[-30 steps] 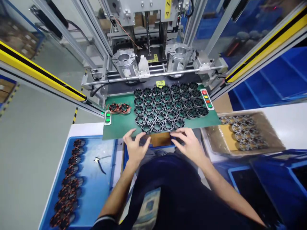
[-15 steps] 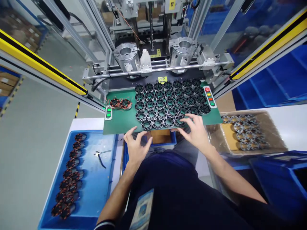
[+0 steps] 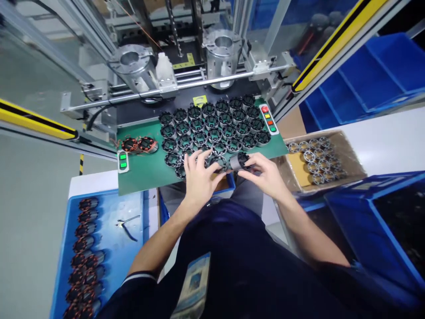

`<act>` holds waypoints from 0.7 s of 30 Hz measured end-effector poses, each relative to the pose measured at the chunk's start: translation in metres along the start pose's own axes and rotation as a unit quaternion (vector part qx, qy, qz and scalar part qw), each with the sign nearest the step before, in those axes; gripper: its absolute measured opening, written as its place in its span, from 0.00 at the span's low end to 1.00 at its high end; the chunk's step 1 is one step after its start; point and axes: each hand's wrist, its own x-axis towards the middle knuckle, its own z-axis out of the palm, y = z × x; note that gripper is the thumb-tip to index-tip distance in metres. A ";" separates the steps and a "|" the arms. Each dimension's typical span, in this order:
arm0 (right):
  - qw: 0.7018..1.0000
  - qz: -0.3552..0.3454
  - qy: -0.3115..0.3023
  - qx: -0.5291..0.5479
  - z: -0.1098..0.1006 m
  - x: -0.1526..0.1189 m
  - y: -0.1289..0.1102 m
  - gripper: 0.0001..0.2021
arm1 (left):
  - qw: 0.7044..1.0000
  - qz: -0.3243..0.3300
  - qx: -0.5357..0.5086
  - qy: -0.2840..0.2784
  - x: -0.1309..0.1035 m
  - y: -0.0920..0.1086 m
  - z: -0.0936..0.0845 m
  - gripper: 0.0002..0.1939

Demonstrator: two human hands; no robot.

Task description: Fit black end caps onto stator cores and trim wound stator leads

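Observation:
My right hand point(image 3: 260, 173) is closed on a stator core point(image 3: 236, 162), a grey ring with a black slotted insert. It is tipped on its side at the front edge of the green board point(image 3: 149, 177). My left hand point(image 3: 199, 175) reaches over the front row, thumb and index finger pinching the near wall of another stator core point(image 3: 219, 160); its other fingers spread over neighbouring cores and partly hide them. Several rows of upright stator cores point(image 3: 199, 137) stand behind both hands. Two stators wound with copper wire point(image 3: 147, 144) sit at the board's left.
A machine with two metal cylinders point(image 3: 133, 66) and a crossbar stands behind the board. Button panels point(image 3: 122, 161) flank it. At left, a blue tray point(image 3: 116, 257) holds wound stators and cutters point(image 3: 126, 227). At right, a carton point(image 3: 352, 164) contains bare rings.
The view has shifted. Both hands have moved in over the board's front row. My right hand has taken hold of a stator core and tipped it; my left has closed on another.

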 end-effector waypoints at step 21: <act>0.935 0.109 -0.099 0.322 -0.022 0.030 -0.117 0.30 | 0.895 -0.023 -0.433 0.107 -0.010 0.050 -0.065 0.38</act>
